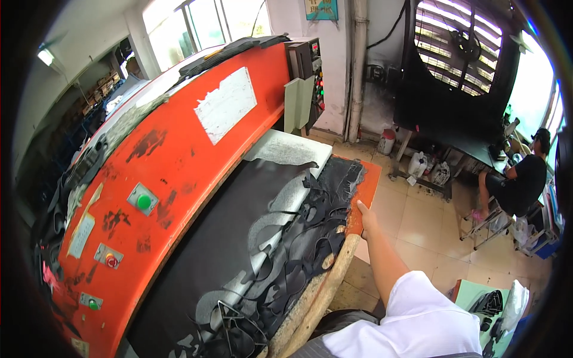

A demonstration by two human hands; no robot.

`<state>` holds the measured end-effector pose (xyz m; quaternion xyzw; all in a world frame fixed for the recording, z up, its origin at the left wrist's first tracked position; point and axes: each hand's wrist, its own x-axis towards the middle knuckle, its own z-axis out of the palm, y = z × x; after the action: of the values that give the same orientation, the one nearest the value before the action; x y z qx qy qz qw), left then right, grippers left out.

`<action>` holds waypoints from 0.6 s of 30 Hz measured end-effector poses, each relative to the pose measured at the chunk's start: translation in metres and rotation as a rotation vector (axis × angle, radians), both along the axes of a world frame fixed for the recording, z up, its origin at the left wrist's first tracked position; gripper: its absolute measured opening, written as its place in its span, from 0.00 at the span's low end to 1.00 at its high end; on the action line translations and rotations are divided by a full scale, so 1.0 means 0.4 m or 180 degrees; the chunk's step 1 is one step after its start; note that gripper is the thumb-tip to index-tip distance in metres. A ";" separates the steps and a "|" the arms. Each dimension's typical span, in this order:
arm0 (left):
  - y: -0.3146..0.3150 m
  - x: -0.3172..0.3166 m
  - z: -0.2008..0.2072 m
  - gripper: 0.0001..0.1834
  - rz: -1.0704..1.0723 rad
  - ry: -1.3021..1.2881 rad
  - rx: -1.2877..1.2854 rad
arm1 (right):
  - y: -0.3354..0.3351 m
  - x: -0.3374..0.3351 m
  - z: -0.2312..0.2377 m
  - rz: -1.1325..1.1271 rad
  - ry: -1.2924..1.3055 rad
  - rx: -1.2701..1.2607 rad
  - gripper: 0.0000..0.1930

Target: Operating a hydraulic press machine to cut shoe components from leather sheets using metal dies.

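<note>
1. Find right hand (366, 221) at near corner of orange end plate (369, 182), arm in white sleeve (412, 310) reaching forward from lower edge of view
2. Note thumb (360, 205) on top of plate edge; fingers hidden beneath or behind; cannot tell extent of closure, nor whether gripping or merely resting
3. Record left hand as out of view; cannot tell its grip
4. Locate orange end plate at right end of machine bed, just beyond wooden rail (328, 286), partly covered by dark scraps (298, 238)
5. Observe dark scraps in tangled strips and loops, heaped along bed between rail and smooth black sheet (221, 209)
6. Note white slab (286, 146) under sheet, exposed at far end and through curved cut-outs along right side
7. Record orange beam (179, 137) across bed to the left, scuffed, bearing torn white patch (230, 104), upper green button (144, 201), red button (111, 260) and lower green button (93, 304)
8. Note control box (316, 77) with coloured lamps at far end of beam
9. Observe seated person (524, 182) in dark clothing at right, well apart from machine; white jugs (418, 164) on tiled floor (412, 221)
</note>
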<state>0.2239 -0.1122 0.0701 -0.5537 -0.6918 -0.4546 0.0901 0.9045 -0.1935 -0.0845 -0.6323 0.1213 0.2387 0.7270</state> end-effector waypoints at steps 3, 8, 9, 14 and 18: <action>0.058 0.023 0.027 0.20 -0.0142 -0.0228 -0.0066 | 0.007 0.037 -0.037 0.0142 0.0291 0.1220 0.21; 0.081 -0.022 0.016 0.21 -0.0260 -0.0714 -0.0239 | 0.037 0.013 0.010 0.0144 -0.0044 0.1137 0.18; 0.083 -0.037 0.011 0.21 -0.0270 -0.0824 -0.0276 | 0.032 0.011 0.016 0.0166 -0.0043 0.1120 0.18; 0.066 -0.117 -0.039 0.22 -0.0240 -0.1399 -0.0494 | -0.004 -0.028 -0.037 0.0208 -0.0109 0.1020 0.19; 0.037 -0.192 -0.081 0.22 -0.0179 -0.1828 -0.0647 | -0.053 -0.017 -0.070 0.0400 -0.0300 0.1159 0.21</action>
<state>0.1472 -0.0973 0.0377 -0.4277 -0.7153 -0.5233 -0.1777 0.8975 -0.2148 -0.1123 -0.5072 0.0023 0.2717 0.8178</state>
